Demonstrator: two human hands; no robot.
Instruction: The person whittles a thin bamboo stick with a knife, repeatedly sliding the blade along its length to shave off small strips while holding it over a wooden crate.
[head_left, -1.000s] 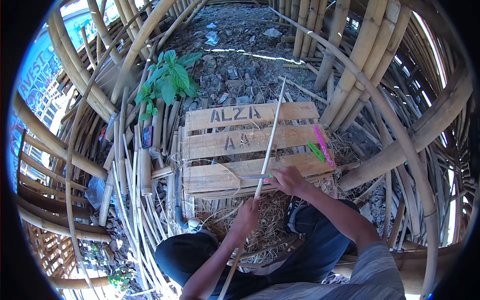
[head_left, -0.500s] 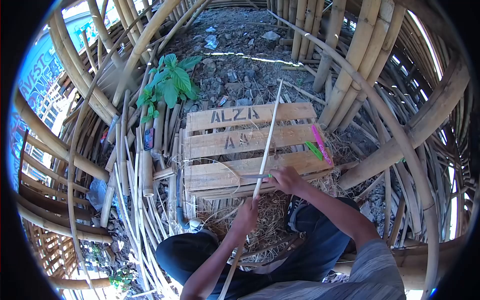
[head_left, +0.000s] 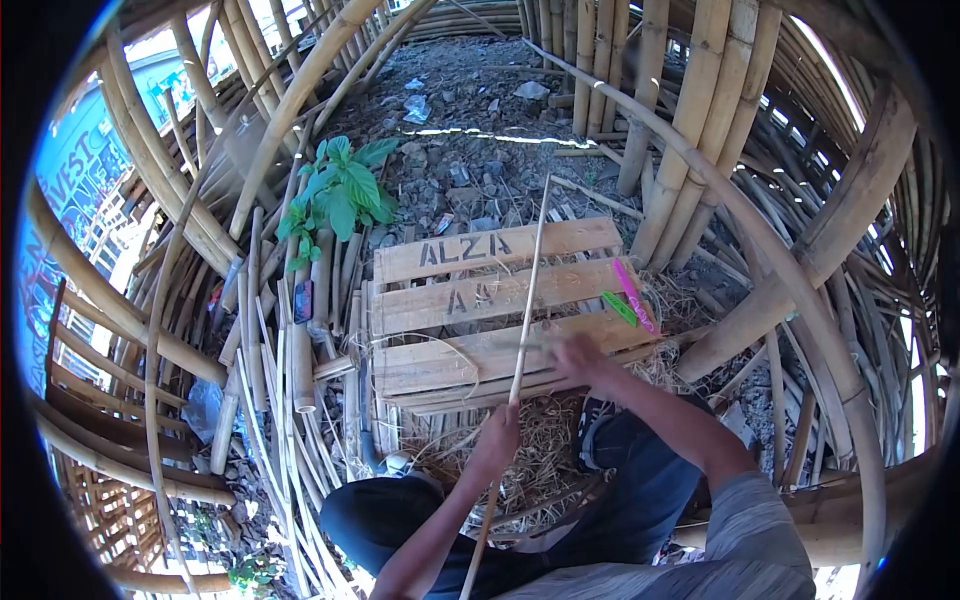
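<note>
A long, thin bamboo strip (head_left: 531, 290) slants from my lap up across a low wooden slatted crate (head_left: 450, 362). My left hand (head_left: 494, 447) is closed around its lower part, in front of the crate's near edge. My right hand (head_left: 583, 364) is smeared by motion just right of the strip, above the nearest slat. From it a faint blurred knife (head_left: 515, 345) points left across the strip; its handle is lost in the blur. A thin curled shaving lies on the crate's left side.
A green knife-like piece (head_left: 619, 308) and a pink one (head_left: 632, 288) lie on the crate's right end. Cut bamboo strips (head_left: 290, 420) and a phone (head_left: 303, 301) are to the left, near a leafy plant (head_left: 343, 190). Straw (head_left: 520, 460) covers the ground before me. Bamboo poles (head_left: 690, 150) stand around.
My right hand has shifted slightly right, and it and the knife are now blurred. My left hand keeps its hold on the bamboo strip. The camera view has tilted a little.
</note>
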